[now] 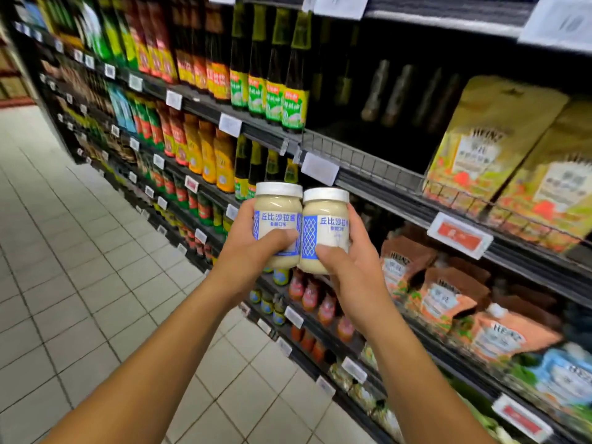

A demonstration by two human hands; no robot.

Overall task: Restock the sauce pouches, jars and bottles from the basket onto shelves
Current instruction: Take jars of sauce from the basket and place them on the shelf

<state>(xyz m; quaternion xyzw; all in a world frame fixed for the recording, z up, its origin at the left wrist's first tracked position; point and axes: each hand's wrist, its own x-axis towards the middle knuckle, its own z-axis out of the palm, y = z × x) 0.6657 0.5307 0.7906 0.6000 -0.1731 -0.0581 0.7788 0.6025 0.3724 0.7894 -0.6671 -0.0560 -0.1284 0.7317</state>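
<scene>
I hold two jars of creamy salad dressing upright side by side in front of the shelves. Each has a white lid and a blue-and-white label. My left hand (pixel 248 248) grips the left jar (pixel 278 216), thumb across its lower label. My right hand (pixel 350 267) grips the right jar (pixel 326 225) the same way. The two jars touch each other. They hover at the height of the third shelf (pixel 400 200), whose edge runs just behind them. The basket is out of view.
Dark sauce bottles (pixel 272 65) fill the upper shelf, with a dark empty gap (pixel 368 100) to their right. Gold pouches (pixel 493 139) stand at the right, orange pouches (pixel 448 299) lie below, small jars and bottles (pixel 307 293) sit under my hands. Tiled aisle floor (pixel 80 251) stretches left.
</scene>
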